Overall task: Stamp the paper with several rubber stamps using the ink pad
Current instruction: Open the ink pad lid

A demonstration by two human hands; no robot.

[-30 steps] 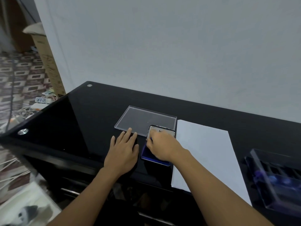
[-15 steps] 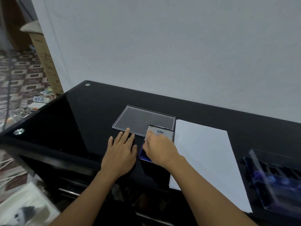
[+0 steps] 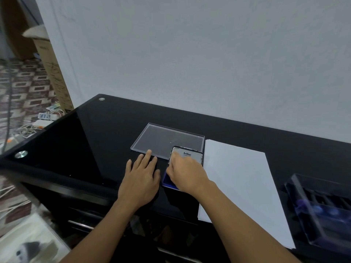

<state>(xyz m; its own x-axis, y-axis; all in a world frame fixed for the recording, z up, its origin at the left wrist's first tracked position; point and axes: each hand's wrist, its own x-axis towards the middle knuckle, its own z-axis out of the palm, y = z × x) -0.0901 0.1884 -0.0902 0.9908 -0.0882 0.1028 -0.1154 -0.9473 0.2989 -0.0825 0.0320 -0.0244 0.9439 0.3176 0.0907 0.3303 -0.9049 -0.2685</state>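
Near edge, left hand [image 3: 141,179]: lying flat on the surface [image 3: 95,139], grip released, just beside the ink pad [image 3: 167,180].
Right hand [image 3: 187,174]: grip grasping the lid [image 3: 190,155], which is standing raised, by its left edge.
Ink pad: sitting between left hand and paper [image 3: 237,177], blue base showing.
Doing it well: left hand should probably be pinning the base while the lid is swinging fully back.
Stamp box [image 3: 322,205]: waiting at far right, untouched.

Positions are referred to the ink pad [image 3: 191,158] on the table [image 3: 91,141]: the paper [image 3: 239,183] is laid just right, the clear tray [image 3: 165,140] just behind-left, and the clear box [image 3: 321,211] well right, beyond the paper.
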